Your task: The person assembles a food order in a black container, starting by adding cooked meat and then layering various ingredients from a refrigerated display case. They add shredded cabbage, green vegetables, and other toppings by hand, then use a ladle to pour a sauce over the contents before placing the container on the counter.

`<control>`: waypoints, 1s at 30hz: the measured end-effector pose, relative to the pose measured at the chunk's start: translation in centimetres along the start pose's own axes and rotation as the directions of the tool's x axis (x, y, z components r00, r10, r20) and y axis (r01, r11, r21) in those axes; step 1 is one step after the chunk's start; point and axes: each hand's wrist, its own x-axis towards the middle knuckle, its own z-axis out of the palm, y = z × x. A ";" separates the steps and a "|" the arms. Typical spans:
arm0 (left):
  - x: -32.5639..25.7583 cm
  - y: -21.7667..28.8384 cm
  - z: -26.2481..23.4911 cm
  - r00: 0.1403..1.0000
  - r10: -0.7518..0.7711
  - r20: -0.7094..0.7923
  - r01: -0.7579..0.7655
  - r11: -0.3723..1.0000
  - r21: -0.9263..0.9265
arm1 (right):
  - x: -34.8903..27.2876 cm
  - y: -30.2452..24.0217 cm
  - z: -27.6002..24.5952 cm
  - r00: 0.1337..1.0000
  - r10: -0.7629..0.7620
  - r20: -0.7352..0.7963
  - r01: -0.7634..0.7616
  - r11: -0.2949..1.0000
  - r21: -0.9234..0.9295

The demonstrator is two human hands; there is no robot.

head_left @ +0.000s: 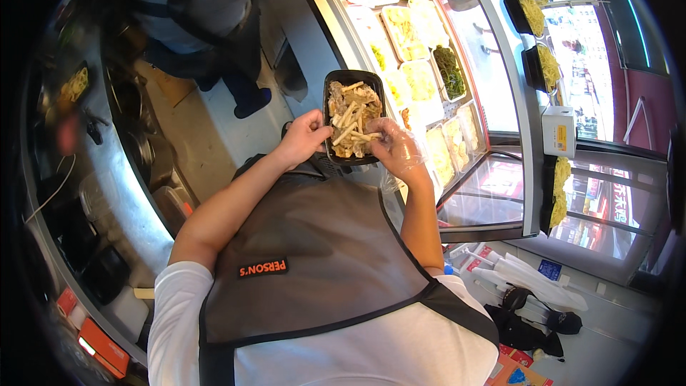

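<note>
A black takeaway container (328,104) is held in front of my chest, filled with pale french fries (348,120) lying over browned pieces of food that I cannot name. My bare left hand (306,137) grips its left rim, thumb and fingers closed on the edge. In a clear plastic glove, my right hand (394,146) reaches over the right rim. Its fingertips are closed at the fries near the container's near right corner, and the palm side is hidden.
To the right, a lit glass display case (475,64) holds several white trays of food. Black containers of noodles (549,68) stand along its outer ledge, beside a white box (559,132). A co-worker (214,14) stands ahead on the left. A metal counter (121,171) runs down the left.
</note>
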 end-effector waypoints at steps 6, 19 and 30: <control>1.2 -0.1 0.3 1.000 -0.006 -0.003 0.005 0.999 -0.052 | 1.4 3.5 0.9 0.987 -0.153 -0.038 0.155 0.987 0.037; 5.5 1.0 0.2 0.997 -0.052 -0.059 0.053 0.998 0.016 | 7.3 4.9 0.4 0.977 -0.166 -0.132 0.166 0.986 -0.013; 16.5 4.6 -1.9 0.962 -0.128 -0.241 0.151 0.985 0.078 | 19.6 8.2 -2.4 0.855 -0.218 -0.471 0.413 0.835 0.363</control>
